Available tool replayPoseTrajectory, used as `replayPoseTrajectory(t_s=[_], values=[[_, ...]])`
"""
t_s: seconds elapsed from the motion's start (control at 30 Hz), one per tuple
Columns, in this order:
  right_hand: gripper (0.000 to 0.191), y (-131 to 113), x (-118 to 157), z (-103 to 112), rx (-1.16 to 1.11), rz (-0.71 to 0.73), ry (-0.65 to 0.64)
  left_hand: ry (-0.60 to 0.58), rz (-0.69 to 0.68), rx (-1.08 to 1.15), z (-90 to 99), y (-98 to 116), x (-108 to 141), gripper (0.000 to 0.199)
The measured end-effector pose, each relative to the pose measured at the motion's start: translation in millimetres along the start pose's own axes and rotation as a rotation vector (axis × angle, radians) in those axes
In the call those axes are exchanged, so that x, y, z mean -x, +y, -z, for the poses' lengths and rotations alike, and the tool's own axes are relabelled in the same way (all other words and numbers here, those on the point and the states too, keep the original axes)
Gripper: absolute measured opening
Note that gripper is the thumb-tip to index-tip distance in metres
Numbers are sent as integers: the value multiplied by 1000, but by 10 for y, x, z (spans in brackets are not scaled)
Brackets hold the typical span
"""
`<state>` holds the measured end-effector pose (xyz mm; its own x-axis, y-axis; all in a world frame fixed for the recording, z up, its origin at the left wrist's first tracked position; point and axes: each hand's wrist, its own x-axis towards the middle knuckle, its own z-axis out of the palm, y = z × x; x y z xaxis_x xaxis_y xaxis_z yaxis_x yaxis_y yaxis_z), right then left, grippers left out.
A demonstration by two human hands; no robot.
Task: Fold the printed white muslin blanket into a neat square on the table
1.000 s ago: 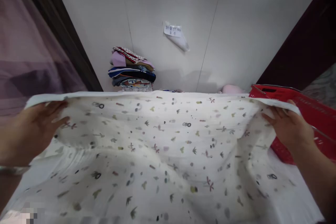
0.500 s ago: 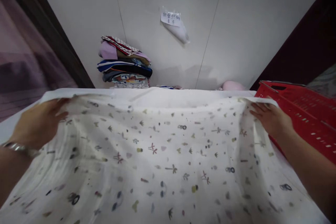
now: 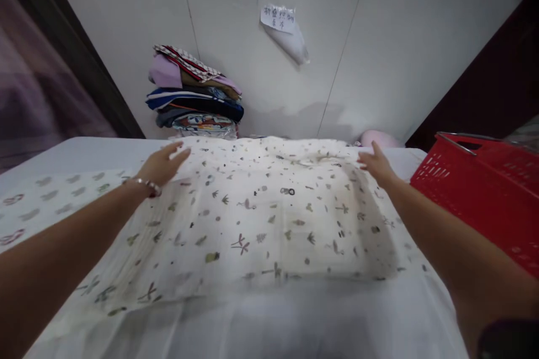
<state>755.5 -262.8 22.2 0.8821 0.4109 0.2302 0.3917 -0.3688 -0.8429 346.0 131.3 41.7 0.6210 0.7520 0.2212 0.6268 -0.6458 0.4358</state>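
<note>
A thin white cloth (image 3: 261, 207) with small printed plants and palm trees is spread over the table, its far edge rumpled near the table's back. My left hand (image 3: 162, 165), with a bracelet on the wrist, is at the cloth's far left corner, fingers stretched out and apart. Over on the far right corner my right hand (image 3: 377, 165) is also open, its fingers spread. Neither hand shows a grip on the fabric; whether the fingertips touch it I cannot tell. The near edge of the cloth lies across the white table cover (image 3: 269, 325).
A red plastic basket (image 3: 475, 190) stands at the right. Behind the table is a stack of folded clothes (image 3: 196, 92). Something pink (image 3: 379, 137) shows at the back right. A handwritten note (image 3: 278, 18) hangs on the wall, and a curtain (image 3: 37, 78) is at left.
The cloth has come down flatter on the table, and its near edge now shows. Both hands have moved inward, and their fingers have let go of the cloth.
</note>
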Motion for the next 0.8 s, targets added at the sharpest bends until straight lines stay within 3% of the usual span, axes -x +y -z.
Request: replayPoseTrajectory(t_s=[0.07, 0.13, 0.2, 0.3, 0.37, 0.47, 0.6, 0.7, 0.8], values=[[67, 246, 552, 144, 191, -12, -117, -112, -38, 29, -21, -3, 436, 64], [53, 525, 1075, 418, 385, -20, -181, -217, -172, 30, 10, -60, 966, 60], [48, 809, 1513, 764, 544, -49, -160, -197, -350, -40, 57, -168, 1509, 54], [48, 1166, 1968, 1252, 699, -52, -75, -186, -364, -130, 91, -352, 2168, 49], [46, 1319, 2150, 1460, 762, -94, -74, -213, -355, -186, 71, -434, 2425, 46], [49, 1432, 2297, 1549, 771, -26, -162, -243, -302, -296, 5, -452, 2549, 46], [58, 1437, 2376, 1422, 823, 165, -283, -275, -184, -448, -71, -347, 2453, 56], [56, 1319, 2387, 1342, 884, 171, -236, -282, -129, -514, -86, -248, 2339, 58], [44, 1123, 2363, 1402, 848, 144, -161, -292, -157, -523, -7, -151, 2261, 51]])
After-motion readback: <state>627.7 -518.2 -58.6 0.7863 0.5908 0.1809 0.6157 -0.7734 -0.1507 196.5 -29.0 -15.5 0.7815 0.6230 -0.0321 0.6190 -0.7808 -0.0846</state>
